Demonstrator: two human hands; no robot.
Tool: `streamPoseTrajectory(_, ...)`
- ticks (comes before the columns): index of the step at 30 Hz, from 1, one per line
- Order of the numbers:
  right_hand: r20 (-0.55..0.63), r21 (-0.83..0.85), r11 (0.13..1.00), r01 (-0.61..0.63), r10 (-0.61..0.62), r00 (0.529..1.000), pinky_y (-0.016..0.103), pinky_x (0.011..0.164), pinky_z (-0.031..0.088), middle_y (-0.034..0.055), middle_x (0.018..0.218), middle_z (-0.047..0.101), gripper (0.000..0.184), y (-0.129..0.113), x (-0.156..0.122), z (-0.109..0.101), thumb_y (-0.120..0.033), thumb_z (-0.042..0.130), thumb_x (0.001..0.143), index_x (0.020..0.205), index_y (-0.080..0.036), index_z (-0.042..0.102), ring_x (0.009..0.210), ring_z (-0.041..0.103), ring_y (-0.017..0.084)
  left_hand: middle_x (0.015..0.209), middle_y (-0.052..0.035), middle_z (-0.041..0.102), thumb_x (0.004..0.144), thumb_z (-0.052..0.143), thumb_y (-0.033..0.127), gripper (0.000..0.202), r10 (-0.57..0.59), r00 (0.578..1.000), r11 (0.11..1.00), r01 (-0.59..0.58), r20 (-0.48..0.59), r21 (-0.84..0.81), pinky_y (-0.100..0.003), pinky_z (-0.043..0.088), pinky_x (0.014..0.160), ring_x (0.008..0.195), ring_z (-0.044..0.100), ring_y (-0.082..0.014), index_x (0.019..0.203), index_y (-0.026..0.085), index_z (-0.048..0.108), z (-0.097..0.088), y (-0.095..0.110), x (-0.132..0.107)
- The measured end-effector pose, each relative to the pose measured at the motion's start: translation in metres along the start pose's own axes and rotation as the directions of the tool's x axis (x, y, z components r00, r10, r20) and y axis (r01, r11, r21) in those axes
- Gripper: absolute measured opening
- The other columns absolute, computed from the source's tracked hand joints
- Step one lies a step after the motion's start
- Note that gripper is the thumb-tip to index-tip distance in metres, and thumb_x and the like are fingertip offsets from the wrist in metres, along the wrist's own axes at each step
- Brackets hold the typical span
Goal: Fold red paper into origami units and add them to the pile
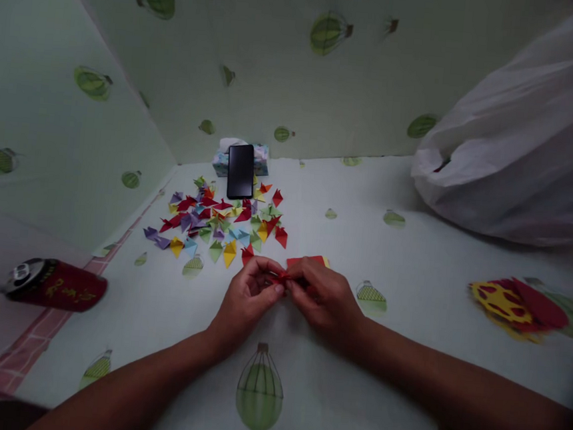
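Observation:
My left hand [249,293] and my right hand [320,295] meet over the table, both pinched on a small folded red paper piece [284,277] held between their fingertips. Just behind my right hand lies a small stack of red and yellow paper squares [307,261]. Further back spreads a pile of several folded paper pieces [220,221] in red, purple, yellow, green and blue.
A black phone [241,170] leans on a patterned tissue box [260,159] at the back. A red can [54,283] lies on its side at the left. A white plastic bag [523,142] fills the right. A red and yellow paper cut-out [514,306] lies right.

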State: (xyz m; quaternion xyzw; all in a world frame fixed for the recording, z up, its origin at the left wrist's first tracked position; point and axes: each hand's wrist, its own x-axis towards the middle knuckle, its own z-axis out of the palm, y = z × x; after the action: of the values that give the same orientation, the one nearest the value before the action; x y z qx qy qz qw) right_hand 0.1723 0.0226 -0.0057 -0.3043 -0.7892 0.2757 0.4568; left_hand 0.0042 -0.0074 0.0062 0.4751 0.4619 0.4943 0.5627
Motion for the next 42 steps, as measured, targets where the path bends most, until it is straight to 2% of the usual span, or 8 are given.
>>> streamPoseTrajectory(6,0.061,0.168,0.956,-0.242,0.235,0.97,0.027,0.059,0.045,0.0031,0.076,0.064,0.009,-0.003,0.002,-0.003,-0.014,0.054,0.088,0.083,-0.019,0.059,0.066,0.058,0.014,0.079,0.0,0.063,0.08,0.073,0.025,0.017,0.001,1.0,1.0,-0.001,-0.019,0.013,-0.024,0.049,0.069,0.072,0.059,-0.0116,0.087,0.016,0.06,0.0,0.001,0.003)
streamPoseTrajectory(13,-0.034,0.152,0.982,-0.11,0.116,0.993,0.032,0.066,0.046,0.0065,0.084,0.061,0.011,0.0,0.005,-0.003,-0.011,0.055,0.086,0.078,-0.018,0.059,0.077,0.058,0.018,0.074,0.0006,0.066,0.078,0.076,0.025,0.019,-0.018,0.997,1.0,0.017,-0.071,-0.015,-0.023,0.05,0.067,0.068,0.061,-0.0104,0.084,0.015,0.062,0.0,0.0,0.003)
streamPoseTrajectory(21,0.012,0.34,0.906,-0.254,0.265,0.964,0.033,0.067,0.048,0.0053,0.085,0.061,0.007,0.001,0.004,-0.001,-0.014,0.056,0.087,0.082,-0.019,0.06,0.075,0.058,0.017,0.075,0.0006,0.069,0.078,0.076,0.021,0.014,0.014,0.997,0.998,-0.018,-0.077,-0.062,-0.023,0.051,0.071,0.071,0.063,-0.0105,0.084,0.015,0.065,-0.002,-0.006,0.005)
streamPoseTrajectory(25,-0.056,0.304,0.93,-0.207,0.235,0.97,0.035,0.073,0.048,0.0073,0.093,0.061,0.014,0.001,0.005,0.0,-0.013,0.058,0.084,0.072,-0.019,0.054,0.084,0.059,0.019,0.079,0.0,0.069,0.078,0.076,0.021,0.014,0.036,0.997,0.999,-0.038,-0.068,-0.016,-0.022,0.052,0.072,0.074,0.063,-0.0105,0.084,0.015,0.065,-0.002,-0.007,0.005)
streamPoseTrajectory(28,-0.045,0.329,0.918,-0.22,0.248,0.968,0.034,0.07,0.047,0.0076,0.094,0.061,0.015,-0.001,0.006,0.0,-0.014,0.058,0.083,0.071,-0.02,0.052,0.083,0.059,0.019,0.081,-0.0001,0.069,0.078,0.075,0.02,0.012,0.079,0.994,0.997,-0.077,-0.075,0.025,-0.022,0.052,0.072,0.074,0.064,-0.0104,0.084,0.016,0.066,-0.003,-0.007,0.004)
streamPoseTrajectory(35,-0.009,0.28,0.933,-0.226,0.238,0.971,0.031,0.065,0.046,0.0041,0.089,0.058,0.009,-0.003,0.003,-0.002,-0.014,0.058,0.086,0.093,-0.019,0.057,0.074,0.057,0.016,0.085,-0.0018,0.069,0.084,0.069,0.019,0.005,0.201,0.978,0.959,-0.187,-0.046,0.214,-0.025,0.054,0.072,0.076,0.065,-0.012,0.088,0.017,0.066,-0.004,-0.007,0.003)
streamPoseTrajectory(38,-0.04,0.218,0.966,-0.14,0.152,0.988,0.031,0.065,0.047,0.0049,0.091,0.058,0.014,-0.005,0.003,-0.004,-0.012,0.058,0.087,0.099,-0.019,0.057,0.075,0.056,0.015,0.086,-0.0022,0.068,0.086,0.067,0.018,0.003,0.28,0.96,0.912,-0.26,-0.018,0.318,-0.026,0.054,0.072,0.076,0.065,-0.0126,0.088,0.017,0.066,-0.005,-0.006,0.002)
streamPoseTrajectory(42,-0.061,0.12,0.992,-0.026,0.034,0.998,0.032,0.067,0.048,0.0066,0.089,0.059,0.009,-0.009,0.006,-0.008,-0.01,0.056,0.088,0.09,-0.017,0.059,0.077,0.057,0.017,0.085,-0.0025,0.068,0.087,0.065,0.014,0.004,0.373,0.927,0.84,-0.347,0.021,0.418,-0.024,0.055,0.071,0.076,0.066,-0.0124,0.089,0.017,0.066,-0.005,-0.005,0.002)
